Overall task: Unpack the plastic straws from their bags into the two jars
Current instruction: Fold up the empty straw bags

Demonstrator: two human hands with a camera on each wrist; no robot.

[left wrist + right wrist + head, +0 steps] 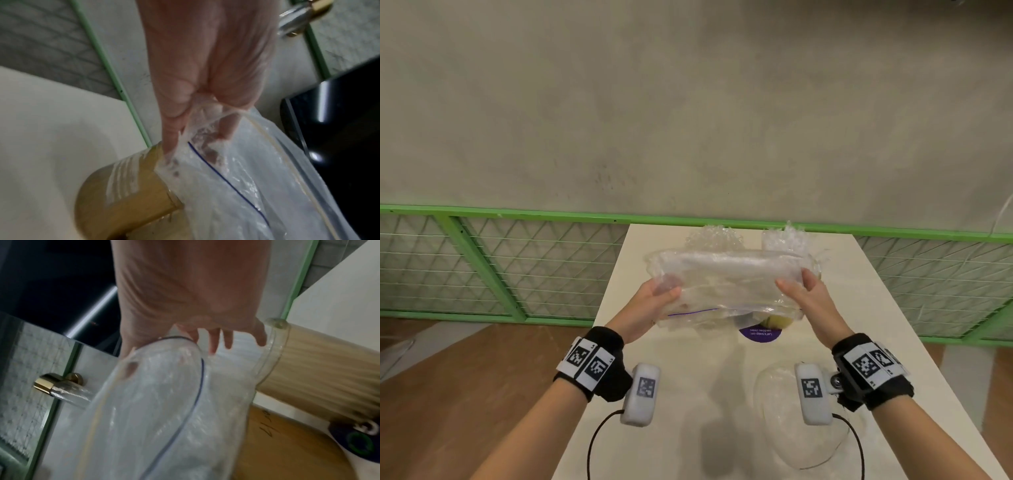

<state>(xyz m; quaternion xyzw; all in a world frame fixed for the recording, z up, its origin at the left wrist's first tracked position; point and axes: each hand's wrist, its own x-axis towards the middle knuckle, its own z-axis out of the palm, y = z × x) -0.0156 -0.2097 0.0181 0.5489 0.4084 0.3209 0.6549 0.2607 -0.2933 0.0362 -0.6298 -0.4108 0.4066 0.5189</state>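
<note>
Left hand [654, 301] and right hand [803, 296], each grasping one end of a clear zip bag [726, 284] held level above the white table [688, 377]. In the left wrist view the thumb and fingers [174, 105] pinch bunched film at the bag's corner, beside the thin blue zip line [226, 180]; in the right wrist view the fingers [213, 344] curl over the far end while the mouth of the bag gapes. Pale plastic straws [729, 263] lie lengthwise inside, parallel to the table's far edge.

Handling, as judged — the load looks light, the film soft and slippery, so a grip on film alone would let the bundle sag or slide; taking hold across the straws themselves, through the film, gives a firmer purchase. The straws appear thin and easily kinked, so a squeeze should stay gentle.

Behind the bag stand two jars [786, 240], bristling with clear straw ends. Nearer the person lie an empty crumpled bag [784, 411] and a purple round sticker [760, 334] — its print too small to read. A green mesh fence [482, 267] runs beyond the table.
</note>
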